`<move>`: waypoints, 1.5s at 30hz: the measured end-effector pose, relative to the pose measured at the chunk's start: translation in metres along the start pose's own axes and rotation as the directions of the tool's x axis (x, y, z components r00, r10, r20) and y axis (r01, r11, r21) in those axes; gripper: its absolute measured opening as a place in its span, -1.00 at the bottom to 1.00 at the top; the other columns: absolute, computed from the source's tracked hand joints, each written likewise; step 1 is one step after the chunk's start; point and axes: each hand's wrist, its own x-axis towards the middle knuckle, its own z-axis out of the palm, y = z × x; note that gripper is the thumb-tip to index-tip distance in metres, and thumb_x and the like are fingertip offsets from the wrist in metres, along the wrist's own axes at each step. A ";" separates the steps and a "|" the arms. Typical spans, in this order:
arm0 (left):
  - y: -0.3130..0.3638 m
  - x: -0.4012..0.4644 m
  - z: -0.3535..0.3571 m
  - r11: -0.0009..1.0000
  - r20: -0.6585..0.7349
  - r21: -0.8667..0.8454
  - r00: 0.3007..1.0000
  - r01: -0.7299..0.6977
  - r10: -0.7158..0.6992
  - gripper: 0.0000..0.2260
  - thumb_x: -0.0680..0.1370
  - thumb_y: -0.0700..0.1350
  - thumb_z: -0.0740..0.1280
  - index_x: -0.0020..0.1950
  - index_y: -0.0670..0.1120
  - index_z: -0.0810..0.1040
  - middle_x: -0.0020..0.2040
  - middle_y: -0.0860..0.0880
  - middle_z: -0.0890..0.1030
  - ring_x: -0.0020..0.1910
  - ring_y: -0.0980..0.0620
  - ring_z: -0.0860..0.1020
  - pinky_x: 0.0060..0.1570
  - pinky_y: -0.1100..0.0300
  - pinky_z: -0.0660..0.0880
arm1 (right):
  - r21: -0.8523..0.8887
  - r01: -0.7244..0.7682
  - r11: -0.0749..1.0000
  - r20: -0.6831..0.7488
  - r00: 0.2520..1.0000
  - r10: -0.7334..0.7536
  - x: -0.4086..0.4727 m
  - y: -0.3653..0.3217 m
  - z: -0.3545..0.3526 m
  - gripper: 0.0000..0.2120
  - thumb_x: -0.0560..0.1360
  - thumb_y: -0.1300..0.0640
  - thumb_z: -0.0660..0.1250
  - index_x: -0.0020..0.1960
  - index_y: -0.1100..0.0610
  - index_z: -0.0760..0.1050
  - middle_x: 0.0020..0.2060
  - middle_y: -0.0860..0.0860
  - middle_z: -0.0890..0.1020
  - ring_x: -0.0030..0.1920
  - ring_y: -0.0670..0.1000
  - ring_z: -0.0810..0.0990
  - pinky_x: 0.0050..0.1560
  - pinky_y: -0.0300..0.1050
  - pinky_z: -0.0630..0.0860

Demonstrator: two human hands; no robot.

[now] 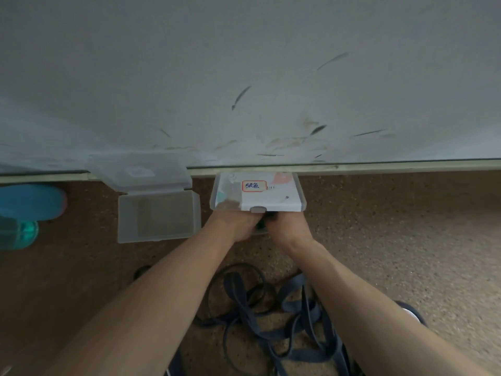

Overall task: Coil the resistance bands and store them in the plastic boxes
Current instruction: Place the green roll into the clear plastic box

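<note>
Seen from the head: speckled brown floor (379, 240) below a scuffed white wall (244, 63). Left hand (238, 226) and right hand (287, 226) meeting under the labelled box lid (257, 191), holding something dark; how the fingers sit, hard to tell. Open clear box (158, 217) beside. Blue bands (284, 321) tangled near.

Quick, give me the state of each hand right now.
Left hand: curled on something dark beneath the labelled box's lid; what it is can't be told.
Right hand: the same.
</note>
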 end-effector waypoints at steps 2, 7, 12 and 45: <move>0.005 -0.003 -0.006 0.976 0.080 0.206 0.993 0.069 -0.087 -0.41 0.69 0.08 0.24 0.66 0.09 0.05 0.64 -0.10 0.20 0.57 -0.20 0.24 0.45 -0.09 0.33 | 0.001 0.003 1.000 0.029 1.000 -0.003 0.002 0.000 -0.002 -0.36 0.53 0.37 0.40 0.52 -0.01 0.37 0.41 0.00 0.52 0.46 0.08 0.46 0.41 -0.01 0.47; 0.004 -0.007 -0.009 0.997 0.048 0.031 0.996 0.071 -0.073 -0.33 0.66 0.12 0.29 0.67 0.12 0.01 0.66 -0.05 0.13 0.60 -0.16 0.18 0.50 -0.03 0.26 | -0.022 -0.012 1.000 0.051 0.999 0.013 0.003 0.004 -0.003 -0.37 0.53 0.39 0.40 0.52 0.02 0.37 0.44 0.02 0.50 0.48 0.11 0.43 0.47 0.04 0.43; 0.012 -0.004 -0.008 0.804 -0.047 -0.567 0.968 0.179 -0.248 -0.52 0.70 0.09 0.21 0.62 0.12 0.23 0.52 -0.04 0.37 0.45 -0.11 0.36 0.37 0.05 0.38 | -0.059 -0.037 0.998 0.111 0.993 0.044 0.004 0.000 -0.007 -0.38 0.55 0.39 0.34 0.54 0.03 0.34 0.45 0.06 0.47 0.47 0.14 0.43 0.41 0.01 0.44; -0.001 -0.066 -0.066 0.795 -0.446 -0.606 0.831 -0.008 -0.332 -0.54 0.58 -0.18 0.43 0.40 0.14 0.41 0.45 0.03 0.41 0.36 0.06 0.42 0.25 0.21 0.42 | -0.136 0.069 0.988 -0.022 0.997 -0.073 -0.028 -0.070 -0.076 -0.41 0.63 0.27 0.26 0.58 -0.11 0.26 0.54 0.13 0.24 0.40 0.29 0.44 0.35 0.05 0.48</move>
